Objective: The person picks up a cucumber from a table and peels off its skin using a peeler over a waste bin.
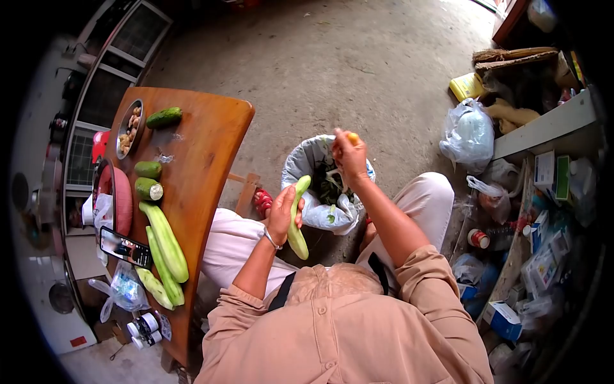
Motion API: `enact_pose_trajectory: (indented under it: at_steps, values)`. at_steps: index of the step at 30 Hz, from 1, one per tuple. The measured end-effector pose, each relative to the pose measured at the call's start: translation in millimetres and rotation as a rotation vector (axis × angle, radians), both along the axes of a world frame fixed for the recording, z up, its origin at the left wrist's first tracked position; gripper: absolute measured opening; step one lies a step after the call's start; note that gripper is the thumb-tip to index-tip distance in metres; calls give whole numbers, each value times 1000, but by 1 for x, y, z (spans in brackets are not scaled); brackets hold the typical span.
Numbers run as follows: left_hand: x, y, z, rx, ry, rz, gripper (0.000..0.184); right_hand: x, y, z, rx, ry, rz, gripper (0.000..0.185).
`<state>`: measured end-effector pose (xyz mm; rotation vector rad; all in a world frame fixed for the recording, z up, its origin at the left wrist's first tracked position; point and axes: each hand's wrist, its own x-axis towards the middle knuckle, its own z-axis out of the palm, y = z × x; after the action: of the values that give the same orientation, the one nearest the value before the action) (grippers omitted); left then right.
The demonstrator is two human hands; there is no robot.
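Note:
My left hand [279,212] is wrapped round the middle of a peeled, pale green cucumber [298,238], held at a slant above my lap. To its right, my right hand [349,159] is raised over the far part of a lined waste bin [296,155]. Those fingers are closed on a small yellow-orange object [352,137]; most of it is hidden, so its kind is unclear. Dark green peelings [329,189] lie inside the bin, between my knees. On the table at left rest several peeled cucumbers [167,246] and an unpeeled dark green cucumber [164,118].
The wooden table [208,137] carries a metal bowl [120,148] of small brownish pieces, two short green chunks [148,169], a pink basin [123,201] and a phone [125,248]. Plastic bags [469,134], boxes [503,320] and a yellow container [467,87] crowd the right side.

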<state>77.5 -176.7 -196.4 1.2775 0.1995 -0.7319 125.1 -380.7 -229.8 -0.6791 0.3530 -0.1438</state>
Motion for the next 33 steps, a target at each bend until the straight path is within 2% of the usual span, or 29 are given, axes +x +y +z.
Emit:
enact_pose_trajectory:
  at_steps: [1, 2, 4, 5, 7, 8, 9, 11, 12, 13, 15, 16, 17, 19, 20, 23, 25, 27, 28, 29, 31, 33]
  values:
    - [1, -2, 1, 45, -70, -4, 33, 1, 3, 4, -352, 106, 32, 23]
    - [1, -4, 2, 45, -74, -1, 33, -6, 2, 8, -257, 170, 172, 21]
    - [0, -9, 6, 85, -284, 18, 29, -14, 11, 10, -302, 176, 389, 24]
    - [1, -11, 1, 84, -286, 19, 29, -17, 16, 11, -335, 194, 510, 26]
    - [3, -13, -19, 309, -666, 44, 27, -23, 24, 26, -410, 97, 637, 31]
    - [3, -12, -28, 491, -870, 22, 34, -26, 24, 36, -411, 110, 654, 28]
    - [3, -11, -30, 492, -872, 27, 34, -26, 23, 36, -413, 107, 658, 28]
    - [2, -10, -34, 479, -907, -1, 36, -26, 19, 33, -462, -85, 599, 23]
    - [-2, -16, -13, 317, -663, 0, 35, -27, 17, 38, -479, -80, 616, 20]
    - [0, -13, -4, 317, -663, 1, 35, -27, 15, 36, -480, -81, 617, 20]
    - [11, -2, 12, 12, -143, -236, 32, -26, 13, 29, -542, -259, 665, 23]
    - [12, -4, 24, -106, 22, -229, 36, -26, 10, 31, -543, -274, 698, 22]
    - [13, -4, 31, -106, 22, -229, 36, -26, 8, 34, -543, -273, 698, 22]
    - [14, -2, 39, -318, 160, -295, 39, -26, 3, 51, -361, -300, 748, 22]
    - [12, 0, 40, -339, 172, -262, 37, -29, -6, 65, -301, -305, 806, 24]
    - [12, -2, 41, -418, 169, -290, 32, -26, -8, 56, -251, -296, 833, 26]
    - [8, -9, 38, -349, 173, -203, 30, -25, -3, 50, -231, -285, 806, 28]
    - [7, -12, 27, -98, 13, -182, 26, -25, -2, 48, -291, -166, 646, 30]
    - [5, -13, 22, 15, -45, -175, 28, -21, -1, 37, -241, -156, 510, 29]
    - [3, -13, 17, 14, -43, -175, 28, -15, -1, 33, -193, -94, 323, 22]
    - [-1, -10, 6, 341, -313, -204, 33, -13, -14, 35, 37, -96, 77, 15]
    - [-4, -12, -7, 524, -625, -164, 35, -10, -16, 40, 137, -149, 4, 15]
